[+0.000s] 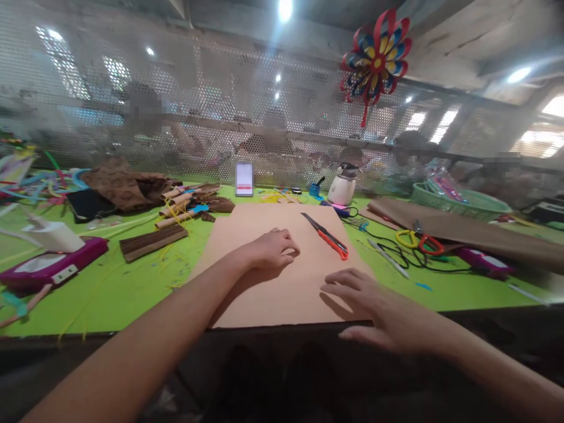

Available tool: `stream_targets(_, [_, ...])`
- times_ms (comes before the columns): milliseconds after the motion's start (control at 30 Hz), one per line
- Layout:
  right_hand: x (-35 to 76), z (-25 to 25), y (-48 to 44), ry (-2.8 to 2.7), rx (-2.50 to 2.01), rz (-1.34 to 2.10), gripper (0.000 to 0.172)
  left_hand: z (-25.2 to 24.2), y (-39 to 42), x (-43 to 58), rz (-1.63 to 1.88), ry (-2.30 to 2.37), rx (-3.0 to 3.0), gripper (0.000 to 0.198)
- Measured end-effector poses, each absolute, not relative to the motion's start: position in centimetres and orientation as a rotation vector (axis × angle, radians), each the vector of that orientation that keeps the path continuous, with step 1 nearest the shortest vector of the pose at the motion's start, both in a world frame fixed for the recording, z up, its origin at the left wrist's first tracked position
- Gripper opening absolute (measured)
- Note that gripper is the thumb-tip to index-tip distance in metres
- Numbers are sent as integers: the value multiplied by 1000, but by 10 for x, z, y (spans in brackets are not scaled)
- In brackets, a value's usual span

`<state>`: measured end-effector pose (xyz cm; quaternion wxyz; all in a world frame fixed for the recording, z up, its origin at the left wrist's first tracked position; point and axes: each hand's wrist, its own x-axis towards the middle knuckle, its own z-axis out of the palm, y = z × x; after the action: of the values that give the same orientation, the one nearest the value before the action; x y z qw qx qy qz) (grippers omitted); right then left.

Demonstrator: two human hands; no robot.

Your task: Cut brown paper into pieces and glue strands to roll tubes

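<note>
A large tan sheet of paper or card [273, 299] lies flat at the front of the green table. Over its middle is my left hand [275, 248], its fingers loosely curled and apart, with nothing seen in them. My right hand [368, 302] hovers by the sheet's lower right corner, fingers spread and empty. Between and beyond the two hands, a utility knife [328, 236] with a red-orange handle rests on the sheet, its dark blade pointing away to the upper left.
Rolled brown paper pieces [176, 208] and a purple power strip [57, 267] lie on the left. Scissors [418, 241], a silver pen-like tool [388, 258], black cord and brown paper [458, 226] are on the right. Behind stand a phone [244, 179] and a white kettle [342, 185].
</note>
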<state>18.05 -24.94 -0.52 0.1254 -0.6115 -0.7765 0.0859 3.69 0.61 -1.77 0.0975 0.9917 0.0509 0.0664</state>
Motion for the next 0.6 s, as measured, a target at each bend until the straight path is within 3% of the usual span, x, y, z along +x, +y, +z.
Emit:
stream_targets(100, [196,-9,-260,-2162,-1880,232,51,-17,3,35,204,108,2928,29])
stream_targets(233, [230,-14,-218,-1920,-1955,-38,32,-12,-11,30,222,42,2963,26])
stream_targets(433, [245,-34,-125,-1762,-2178,-298,27,-2,-35,27,97,50,3072,29])
stream_targets(600, [286,-52,-134,-1653,-2309,-402,31,0,-43,24,97,49,3101,25])
